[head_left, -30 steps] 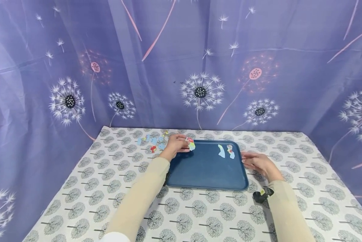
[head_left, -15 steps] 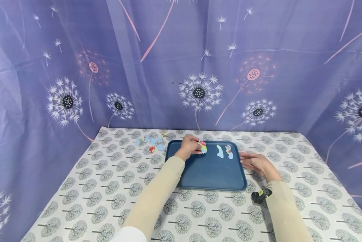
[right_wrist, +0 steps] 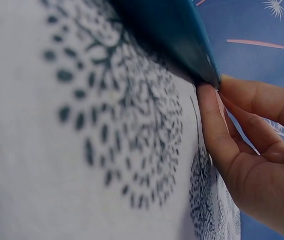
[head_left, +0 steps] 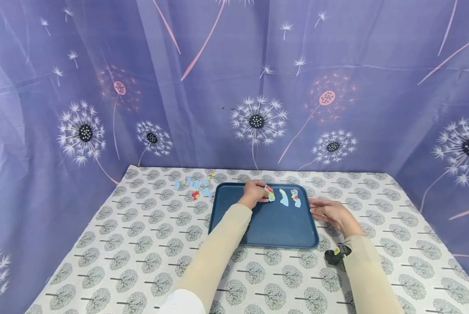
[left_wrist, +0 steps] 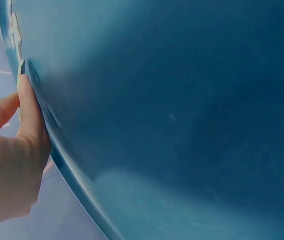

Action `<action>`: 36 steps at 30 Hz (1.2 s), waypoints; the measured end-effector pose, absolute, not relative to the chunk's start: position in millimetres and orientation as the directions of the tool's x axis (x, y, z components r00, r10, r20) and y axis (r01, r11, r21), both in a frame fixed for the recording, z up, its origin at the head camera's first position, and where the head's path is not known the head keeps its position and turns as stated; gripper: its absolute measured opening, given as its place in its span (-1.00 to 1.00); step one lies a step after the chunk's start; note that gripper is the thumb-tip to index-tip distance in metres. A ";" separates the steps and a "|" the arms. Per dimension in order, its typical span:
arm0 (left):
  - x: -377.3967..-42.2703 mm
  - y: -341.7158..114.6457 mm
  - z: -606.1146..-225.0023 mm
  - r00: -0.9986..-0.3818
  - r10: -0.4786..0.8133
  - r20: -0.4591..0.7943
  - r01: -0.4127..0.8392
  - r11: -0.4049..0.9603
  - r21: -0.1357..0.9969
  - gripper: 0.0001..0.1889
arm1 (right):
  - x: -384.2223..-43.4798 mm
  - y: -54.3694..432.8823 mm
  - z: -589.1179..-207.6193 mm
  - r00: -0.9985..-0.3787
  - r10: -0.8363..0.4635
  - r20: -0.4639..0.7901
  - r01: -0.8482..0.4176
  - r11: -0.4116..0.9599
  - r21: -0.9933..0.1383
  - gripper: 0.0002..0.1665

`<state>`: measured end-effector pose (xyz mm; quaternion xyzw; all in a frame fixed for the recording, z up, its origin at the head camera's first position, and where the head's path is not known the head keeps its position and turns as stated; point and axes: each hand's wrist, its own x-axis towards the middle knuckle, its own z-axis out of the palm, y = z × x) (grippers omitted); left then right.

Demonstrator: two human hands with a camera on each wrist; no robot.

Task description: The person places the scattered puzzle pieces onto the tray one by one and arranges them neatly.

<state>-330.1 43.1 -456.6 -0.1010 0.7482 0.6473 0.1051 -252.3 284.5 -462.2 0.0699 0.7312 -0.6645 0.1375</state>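
Here, wavy pieces point(head_left: 284, 199) on smooth tray point(head_left: 281, 226)

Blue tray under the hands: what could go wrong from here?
The left hand holds a colourful piece close beside the pale curved piece; setting it down might nudge that neighbour out of place.

The right hand holds the blue tray at its right rim, so a tug could shift the tray and slide the flat pieces.

The loose pieces on the tablecloth lie close together; picking one up may drag another.
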 end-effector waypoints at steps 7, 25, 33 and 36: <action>-329.0 46.9 -453.6 -0.960 -0.053 -0.276 -0.281 0.145 0.949 -0.54 | -253.2 281.8 -459.3 -0.953 -0.087 -0.292 0.281 0.116 -0.953 -0.29; -329.6 56.3 -453.3 -0.958 -0.087 -0.272 -0.286 0.245 0.926 -0.69 | -253.1 281.3 -459.8 -0.948 -0.076 -0.309 0.300 0.108 -0.948 -0.30; -327.9 56.4 -454.4 -0.971 -0.080 -0.225 -0.239 0.321 0.917 -0.71 | -250.9 281.0 -457.3 -0.948 -0.077 -0.308 0.299 0.114 -0.947 -0.29; -327.3 56.3 -455.1 -0.975 -0.074 -0.211 -0.224 0.302 0.927 -0.70 | -251.6 282.0 -458.0 -0.947 -0.079 -0.310 0.302 0.107 -0.947 -0.30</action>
